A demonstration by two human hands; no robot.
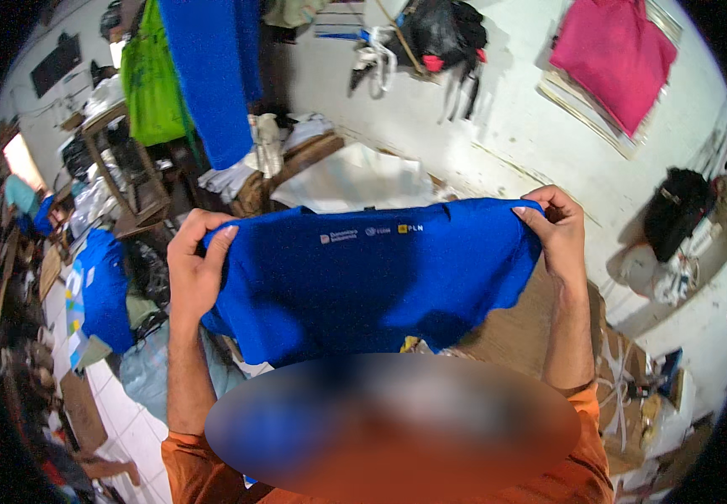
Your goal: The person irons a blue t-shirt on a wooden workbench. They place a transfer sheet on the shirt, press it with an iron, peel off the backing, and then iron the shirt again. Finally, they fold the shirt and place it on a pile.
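Observation:
A blue T-shirt (363, 277) with small printed marks below its neckline is stretched out between my hands. My left hand (199, 260) pinches its left shoulder, thumb in front. At the opposite shoulder, my right hand (556, 231) grips the cloth between thumb and fingers. The neckline runs along the top, and the cloth hangs down toward me with dark shadows across it. A blurred patch hides the shirt's lower part.
Behind the shirt stands a white wall with a pink bag (615, 59) and a black bag (443, 38) hanging on it. Blue cloth (212, 76) and a green bag (152, 80) hang at upper left. Cardboard (506, 336) lies at right; a blue bundle (107, 290) sits left.

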